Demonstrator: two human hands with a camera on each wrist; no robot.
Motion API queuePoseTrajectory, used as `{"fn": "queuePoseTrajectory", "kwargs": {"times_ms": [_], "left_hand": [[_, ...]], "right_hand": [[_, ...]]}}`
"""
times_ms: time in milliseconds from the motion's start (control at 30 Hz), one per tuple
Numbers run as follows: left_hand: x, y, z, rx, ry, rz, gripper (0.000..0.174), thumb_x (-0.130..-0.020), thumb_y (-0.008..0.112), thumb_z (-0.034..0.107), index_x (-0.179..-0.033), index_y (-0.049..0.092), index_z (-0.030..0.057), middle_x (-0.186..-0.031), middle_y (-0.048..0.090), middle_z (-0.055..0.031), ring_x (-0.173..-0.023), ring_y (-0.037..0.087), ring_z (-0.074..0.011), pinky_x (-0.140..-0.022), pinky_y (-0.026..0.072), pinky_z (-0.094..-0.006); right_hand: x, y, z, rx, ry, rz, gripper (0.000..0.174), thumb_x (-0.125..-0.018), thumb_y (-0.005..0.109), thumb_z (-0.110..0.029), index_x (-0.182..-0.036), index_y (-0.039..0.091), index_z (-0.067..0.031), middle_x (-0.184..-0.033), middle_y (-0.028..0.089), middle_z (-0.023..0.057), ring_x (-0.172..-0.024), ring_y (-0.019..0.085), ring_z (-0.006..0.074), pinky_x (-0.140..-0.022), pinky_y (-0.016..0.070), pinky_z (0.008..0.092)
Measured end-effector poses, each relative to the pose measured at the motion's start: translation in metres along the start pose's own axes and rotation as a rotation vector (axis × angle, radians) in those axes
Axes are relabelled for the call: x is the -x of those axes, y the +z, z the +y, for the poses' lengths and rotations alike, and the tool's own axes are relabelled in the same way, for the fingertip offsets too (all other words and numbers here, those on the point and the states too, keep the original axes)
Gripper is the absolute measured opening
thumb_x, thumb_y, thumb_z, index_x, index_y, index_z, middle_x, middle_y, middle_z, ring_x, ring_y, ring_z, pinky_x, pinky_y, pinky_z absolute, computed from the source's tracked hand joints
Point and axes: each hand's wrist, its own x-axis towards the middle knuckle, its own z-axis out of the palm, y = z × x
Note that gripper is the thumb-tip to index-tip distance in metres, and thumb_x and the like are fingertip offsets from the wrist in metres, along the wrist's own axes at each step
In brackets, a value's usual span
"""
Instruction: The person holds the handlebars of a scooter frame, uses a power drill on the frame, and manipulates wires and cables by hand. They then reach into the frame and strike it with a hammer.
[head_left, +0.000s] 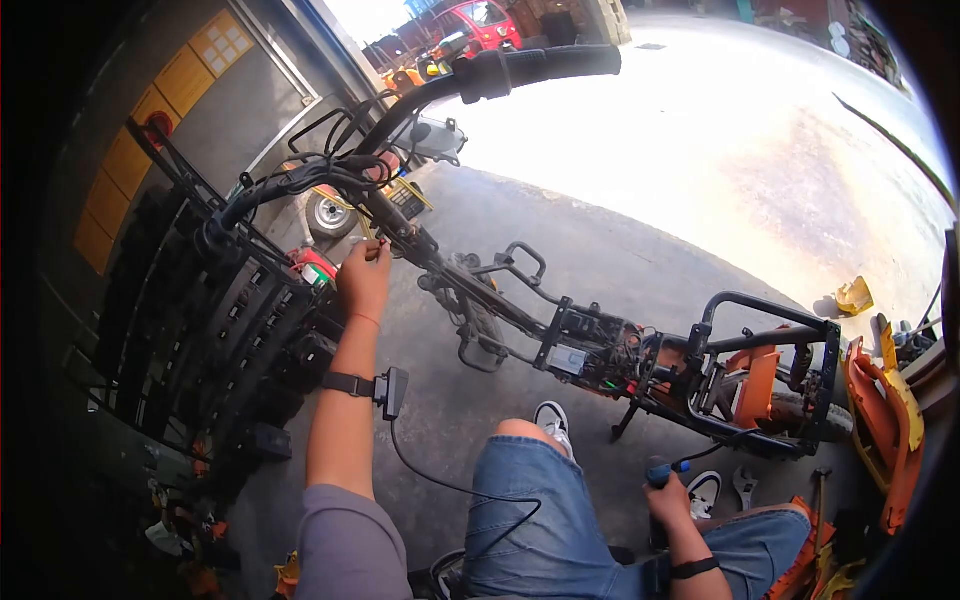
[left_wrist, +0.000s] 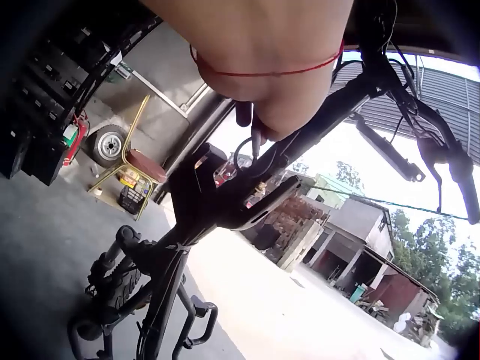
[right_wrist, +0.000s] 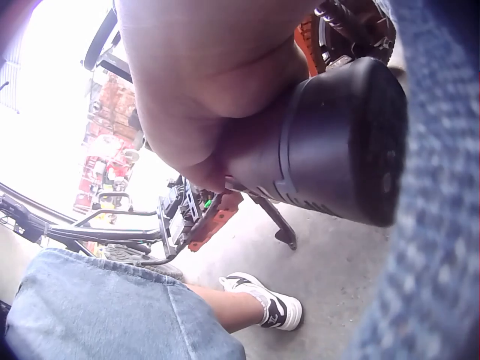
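A stripped black scooter frame (head_left: 590,345) stands across the concrete floor, its handlebar (head_left: 540,65) raised at the top. My left hand (head_left: 365,275) reaches up to the steering column below the handlebar. In the left wrist view the left hand (left_wrist: 285,75) pinches a thin dark cable end (left_wrist: 255,139) against the column. My right hand (head_left: 668,495) rests over my right thigh and grips a tool with a blue tip (head_left: 660,472). The right wrist view shows the right hand (right_wrist: 195,97) wrapped around the tool's thick black handle (right_wrist: 337,142).
A tall black rack (head_left: 200,330) stands close on the left, with a red extinguisher (head_left: 315,265) and a small wheel (head_left: 330,212) behind it. Orange body panels (head_left: 880,400) lie at the right, and a wrench (head_left: 745,485) lies on the floor by my foot. Sunlit yard lies beyond.
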Motion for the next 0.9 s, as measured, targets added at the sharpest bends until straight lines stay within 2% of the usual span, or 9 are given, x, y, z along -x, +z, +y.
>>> {"fn": "queuePoseTrajectory", "kwargs": {"times_ms": [67,100,167,267,400,667,733,800,900], "left_hand": [[0.009,0.004,-0.001,-0.166,0.325,0.13,0.018,-0.084,0.071,0.021,-0.096,0.07,0.0085,-0.088,0.071,-0.0061,-0.083,0.067,-0.026,-0.076,0.0496,-0.0379],[0.014,0.004,0.001,-0.165,0.327,0.128,0.018,-0.084,0.071,0.021,-0.096,0.07,0.0085,-0.088,0.071,-0.0061,-0.083,0.067,-0.026,-0.076,0.0496,-0.0379],[0.023,0.005,0.008,-0.376,0.627,0.285,0.015,-0.083,0.071,0.022,-0.095,0.07,0.0121,-0.09,0.068,-0.0017,-0.09,0.062,-0.0239,-0.083,0.0449,-0.0399],[0.025,0.008,0.016,-0.419,0.666,0.273,0.016,-0.085,0.07,0.023,-0.098,0.07,0.014,-0.096,0.067,0.0001,-0.097,0.06,-0.0215,-0.09,0.0411,-0.0399],[0.018,0.022,0.004,-0.366,0.641,0.25,0.014,-0.086,0.068,0.022,-0.097,0.071,0.0128,-0.095,0.066,-0.0008,-0.094,0.06,-0.0229,-0.086,0.0431,-0.0395],[0.02,0.043,-0.002,-0.156,0.603,0.26,0.017,-0.084,0.068,0.008,-0.101,0.071,0.0041,-0.093,0.063,-0.0097,-0.091,0.06,-0.0283,-0.079,0.0493,-0.0385],[0.021,0.049,-0.002,-0.141,0.608,0.294,0.017,-0.084,0.069,0.008,-0.1,0.069,0.0039,-0.091,0.063,-0.0095,-0.091,0.061,-0.028,-0.079,0.0493,-0.0383],[0.023,0.052,0.002,0.097,0.295,0.279,0.015,-0.083,0.071,0.009,-0.096,0.064,0.0041,-0.089,0.063,-0.0091,-0.09,0.062,-0.028,-0.078,0.0494,-0.0388],[0.02,0.048,0.015,0.072,0.194,0.267,0.016,-0.083,0.072,0.01,-0.091,0.059,0.0048,-0.087,0.063,-0.0096,-0.085,0.062,-0.0292,-0.075,0.0494,-0.0399]], "right_hand": [[0.003,-0.001,0.003,-0.005,-0.02,-0.008,0.055,-0.08,0.066,-0.035,-0.124,0.054,-0.004,-0.109,0.066,0.028,-0.107,0.061,0.0435,-0.092,0.0475,0.0476],[0.003,0.0,0.004,0.0,-0.036,-0.01,0.055,-0.08,0.066,-0.035,-0.123,0.054,-0.0041,-0.108,0.066,0.0281,-0.107,0.061,0.0436,-0.091,0.0475,0.0479],[0.004,0.0,0.005,-0.001,-0.051,-0.008,0.054,-0.08,0.066,-0.035,-0.123,0.054,-0.0041,-0.107,0.066,0.0283,-0.106,0.061,0.0437,-0.091,0.0475,0.0482],[0.007,-0.003,0.006,0.012,-0.049,-0.008,0.053,-0.08,0.066,-0.035,-0.121,0.054,-0.004,-0.107,0.066,0.0281,-0.105,0.062,0.0439,-0.091,0.0477,0.0482],[0.005,-0.003,0.007,0.017,-0.044,0.013,0.053,-0.079,0.066,-0.034,-0.122,0.053,-0.0038,-0.106,0.066,0.028,-0.104,0.062,0.0441,-0.09,0.0479,0.0481],[-0.002,0.001,0.006,0.042,-0.035,-0.005,0.059,-0.08,0.066,-0.036,-0.126,0.051,-0.0026,-0.106,0.066,0.0284,-0.105,0.062,0.044,-0.091,0.048,0.0479],[-0.003,0.002,0.007,-0.001,0.004,-0.005,0.058,-0.079,0.069,-0.035,-0.128,0.055,-0.0063,-0.113,0.065,0.0259,-0.11,0.061,0.0417,-0.094,0.0477,0.0455],[-0.004,0.001,0.006,-0.002,0.002,-0.007,0.059,-0.079,0.069,-0.035,-0.129,0.054,-0.0066,-0.113,0.065,0.0258,-0.11,0.06,0.0416,-0.094,0.0476,0.0455],[0.0,-0.003,0.0,0.02,0.017,-0.007,0.06,-0.079,0.069,-0.034,-0.13,0.053,-0.0074,-0.114,0.065,0.0255,-0.11,0.06,0.0414,-0.094,0.0475,0.0454]]}}
